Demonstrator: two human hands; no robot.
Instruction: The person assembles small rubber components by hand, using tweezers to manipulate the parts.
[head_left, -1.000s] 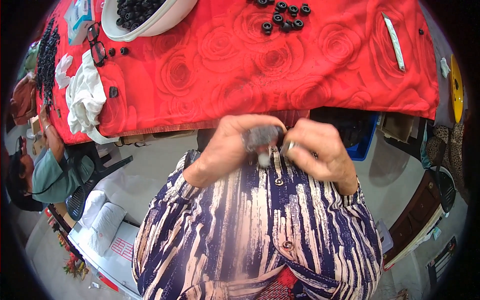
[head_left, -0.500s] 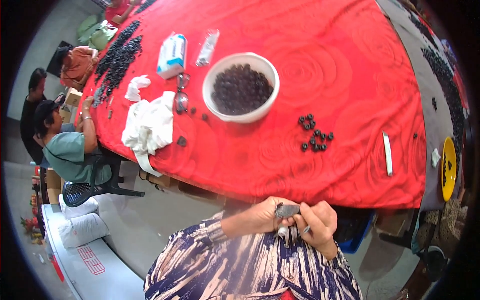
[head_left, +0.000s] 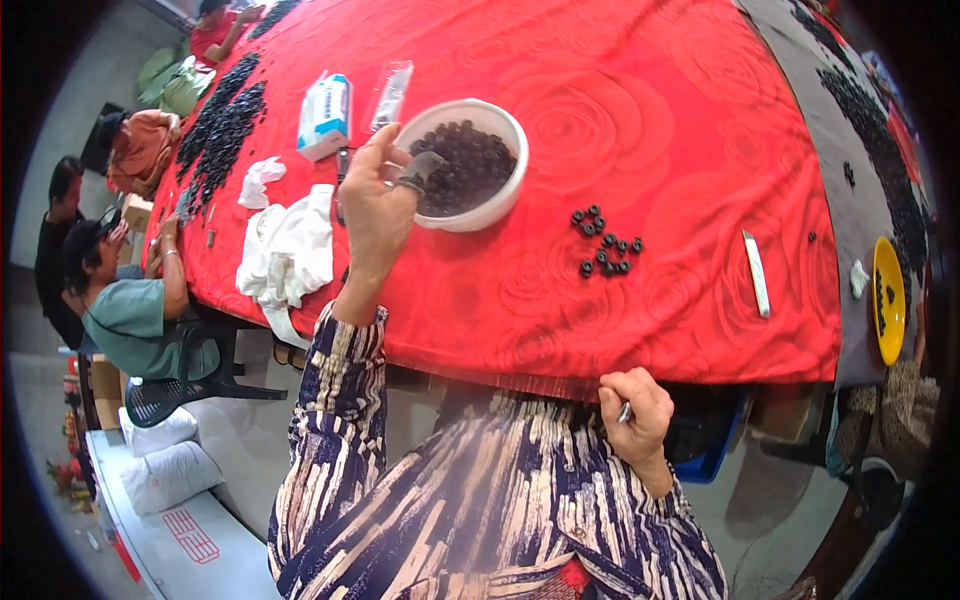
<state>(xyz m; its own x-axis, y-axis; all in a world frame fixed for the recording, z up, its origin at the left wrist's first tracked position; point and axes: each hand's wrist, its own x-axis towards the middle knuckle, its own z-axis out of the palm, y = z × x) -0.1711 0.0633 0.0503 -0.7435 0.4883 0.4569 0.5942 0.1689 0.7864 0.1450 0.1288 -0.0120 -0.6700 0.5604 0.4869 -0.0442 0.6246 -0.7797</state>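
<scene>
So, our L hand (head_left: pixel 378 190) is up over the L side of the white bowl (head_left: pixel 513 185), back of hand toward us, fingers bent, w/ a greyish pc (head_left: pixel 427 165) at its thumb side. Too blurry there: can't tell if we're pinching that pc or wearing it. The bowl is just R of those fingers, w/ lots of dark round pcs (head_left: pixel 470 160) inside.

Our R hand (head_left: pixel 640 412) is well apart from the L, at the near edge of the red tablecloth (head_left: pixel 690 190), fingers curled tight round a slim silvery item (head_left: pixel 625 411), mostly hidden in the fist. Beyond that fist, a bit to its L, we've got a loose group of black ring-shaped pcs (head_left: pixel 603 262); farther R of it, a slim white tool (head_left: pixel 757 275), then a yellow plate (head_left: pixel 888 258).

L of our L wrist: white cloth (head_left: pixel 290 250), w/ crumpled tissue (head_left: pixel 262 182) just past it. Blue-and-white pack (head_left: pixel 325 115) is up-L of our L fingertips; clear packet (head_left: pixel 392 95) just beyond them.
</scene>
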